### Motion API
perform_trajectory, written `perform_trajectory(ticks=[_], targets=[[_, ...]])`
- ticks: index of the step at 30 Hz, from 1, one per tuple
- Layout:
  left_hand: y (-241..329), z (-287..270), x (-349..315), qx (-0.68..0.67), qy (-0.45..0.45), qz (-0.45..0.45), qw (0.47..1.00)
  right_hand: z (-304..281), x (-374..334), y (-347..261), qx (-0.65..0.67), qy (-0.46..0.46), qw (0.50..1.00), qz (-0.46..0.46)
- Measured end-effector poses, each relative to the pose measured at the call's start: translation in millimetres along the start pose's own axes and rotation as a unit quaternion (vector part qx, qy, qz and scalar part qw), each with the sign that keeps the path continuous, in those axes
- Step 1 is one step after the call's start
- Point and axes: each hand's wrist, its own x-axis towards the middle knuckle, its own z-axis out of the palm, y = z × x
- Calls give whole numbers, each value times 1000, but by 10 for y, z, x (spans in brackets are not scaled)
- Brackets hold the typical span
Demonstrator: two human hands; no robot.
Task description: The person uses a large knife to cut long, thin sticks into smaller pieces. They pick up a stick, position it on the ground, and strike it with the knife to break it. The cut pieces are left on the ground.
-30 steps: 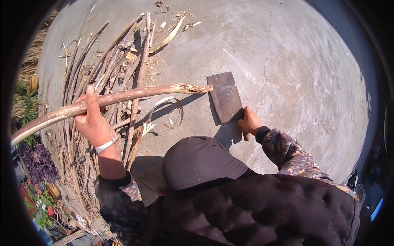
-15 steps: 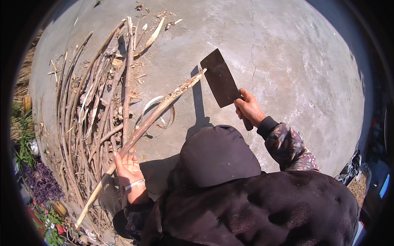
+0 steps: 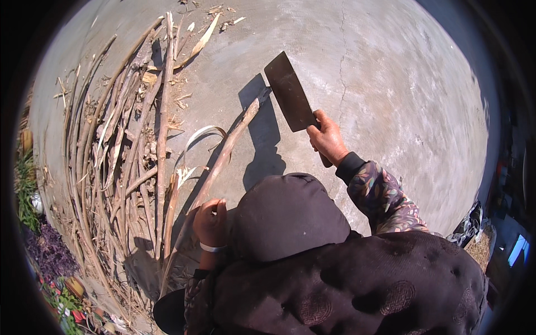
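Observation:
My right hand (image 3: 328,138) grips the short handle of a cleaver (image 3: 289,92), its broad dark blade raised above the concrete. Below the blade's left edge is the upper end of a long branch (image 3: 226,152), partly stripped of bark and crossed by the blade's shadow. The branch slants down to the lower left. My left hand (image 3: 211,223), in shade with a white band at the wrist, is curled closed just right of the branch. No object shows in its fingers; whether it touches the branch is unclear. A curled bark strip (image 3: 202,133) hangs beside the branch.
Several long, thin branches (image 3: 103,131) lie heaped on the concrete floor (image 3: 385,84) at the left, with bark scraps among them. A dark cap (image 3: 290,218) hides the lower middle. Green plants (image 3: 25,190) edge the far left; a dark plastic bag (image 3: 468,226) lies at the right.
My left hand has come off the branch, moved right and curled. The branch has turned steeper and dropped lower. The cleaver has shifted slightly up and left.

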Motion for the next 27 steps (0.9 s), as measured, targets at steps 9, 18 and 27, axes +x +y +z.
perform_trajectory(ticks=[9,18,27], targets=[[-192,117,464,183,-135,-156,961,-29,-11,-3,-39,17,999,-33],[-68,649,479,85,-226,-197,950,-140,-24,-81,-151,59,971,-176],[-241,595,527,229,-150,-115,955,113,-141,-371,-223,27,935,-274]])
